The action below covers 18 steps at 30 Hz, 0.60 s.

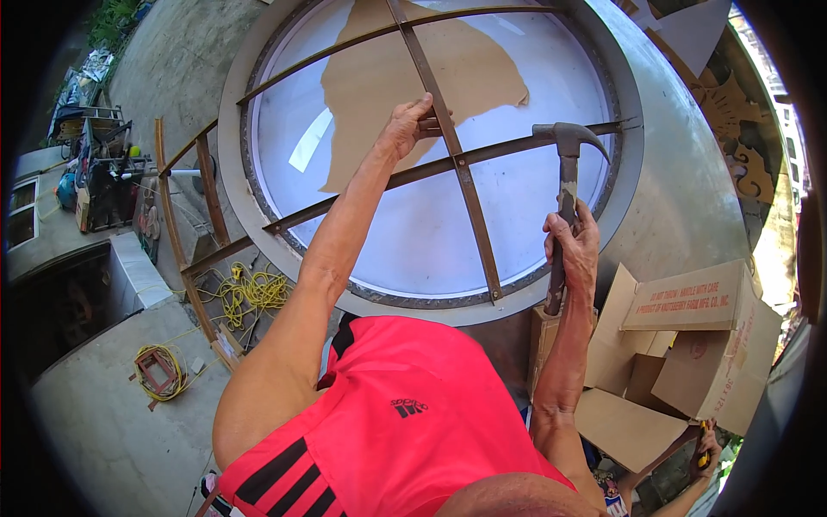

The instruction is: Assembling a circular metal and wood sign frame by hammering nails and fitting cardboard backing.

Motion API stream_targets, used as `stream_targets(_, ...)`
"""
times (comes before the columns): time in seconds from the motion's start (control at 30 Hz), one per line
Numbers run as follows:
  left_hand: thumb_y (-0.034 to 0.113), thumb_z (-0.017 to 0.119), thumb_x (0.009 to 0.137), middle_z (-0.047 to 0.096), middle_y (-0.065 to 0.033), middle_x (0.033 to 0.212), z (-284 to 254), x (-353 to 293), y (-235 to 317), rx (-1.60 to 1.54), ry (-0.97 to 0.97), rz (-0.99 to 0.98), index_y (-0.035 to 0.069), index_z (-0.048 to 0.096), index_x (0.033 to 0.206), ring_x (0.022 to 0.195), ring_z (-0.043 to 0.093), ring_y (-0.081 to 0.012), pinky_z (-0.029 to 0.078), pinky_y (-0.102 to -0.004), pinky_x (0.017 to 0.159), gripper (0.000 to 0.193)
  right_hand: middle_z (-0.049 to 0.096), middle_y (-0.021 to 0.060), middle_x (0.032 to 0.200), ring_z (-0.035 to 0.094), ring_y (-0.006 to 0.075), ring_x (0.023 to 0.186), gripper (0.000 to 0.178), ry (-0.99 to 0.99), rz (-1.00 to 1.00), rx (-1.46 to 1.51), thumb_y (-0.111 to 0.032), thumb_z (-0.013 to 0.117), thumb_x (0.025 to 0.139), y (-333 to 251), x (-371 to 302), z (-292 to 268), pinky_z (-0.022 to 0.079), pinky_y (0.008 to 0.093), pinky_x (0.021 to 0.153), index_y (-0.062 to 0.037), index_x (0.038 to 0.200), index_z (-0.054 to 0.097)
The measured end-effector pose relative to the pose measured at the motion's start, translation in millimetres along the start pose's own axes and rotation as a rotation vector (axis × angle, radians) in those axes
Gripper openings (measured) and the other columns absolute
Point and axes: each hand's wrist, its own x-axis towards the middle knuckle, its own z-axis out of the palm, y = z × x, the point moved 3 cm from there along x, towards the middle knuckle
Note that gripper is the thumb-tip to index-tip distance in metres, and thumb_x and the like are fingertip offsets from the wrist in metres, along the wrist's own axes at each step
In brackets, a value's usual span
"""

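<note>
Yellow cord (250,291) lies tangled on the concrete ground at my far left, with a second coil wound on a small frame (158,370) lower down. Beside that cord a brown curved rail (172,233) rises along the edge of the big round opening. From where I watch, the grey ring (234,112) of that opening frames a pale, milky dome panel (413,233), and a torn sheet of brown paper (405,77) clings to its upper part.

Across the dome run rusty metal strips that cross near the middle. My left hand (410,126) reaches up and is closed around the long strip (448,146) just above the crossing, fingers curled over its edge. The crosswise strip (508,148) runs on toward the right rim.

Further right, my right hand (572,250) is wrapped tight around the handle of a claw hammer (564,172). It stands nearly upright, head uppermost, with the head touching or just over the crosswise strip near the ring; I cannot tell which.

Below and right of that sits an open cardboard box (689,345), flaps spread. At the bottom right corner another person's hand (708,448) holds a small yellow-handled tool I cannot make out.
</note>
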Motion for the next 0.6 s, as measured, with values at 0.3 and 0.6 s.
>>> stream_targets(0.3, 0.04, 0.055, 0.101, 0.07, -0.0199, 0.109, -5.4, 24.7, 24.3, 0.0, 0.047, 0.077, 0.0, 0.061, 0.117, 0.097, 0.071, -0.0294, 0.06, -0.0429, 0.081, 0.044, 0.056, 0.0027, 0.073, 0.051, 0.0071, 0.046, 0.047, -0.04, -0.026, -0.112, -0.019, 0.069, 0.093, -15.1, 34.3, 39.3, 0.04, 0.022, 0.037, 0.0074, 0.128, 0.051)
stream_targets(0.6, 0.053, 0.047, 0.101, 0.067, -0.0177, 0.102, -10.4, 61.6, 30.8, -0.112, 0.142, 0.212, 0.0, 0.057, 0.108, 0.084, 0.072, -0.0287, 0.062, -0.0417, 0.071, 0.055, 0.058, 0.0039, 0.07, 0.052, 0.0076, 0.043, 0.037, -0.051, 0.055, 0.06, -0.028, 0.06, 0.1, -20.6, 73.9, 67.7, 0.042, 0.0213, 0.035, 0.0039, 0.117, 0.057)
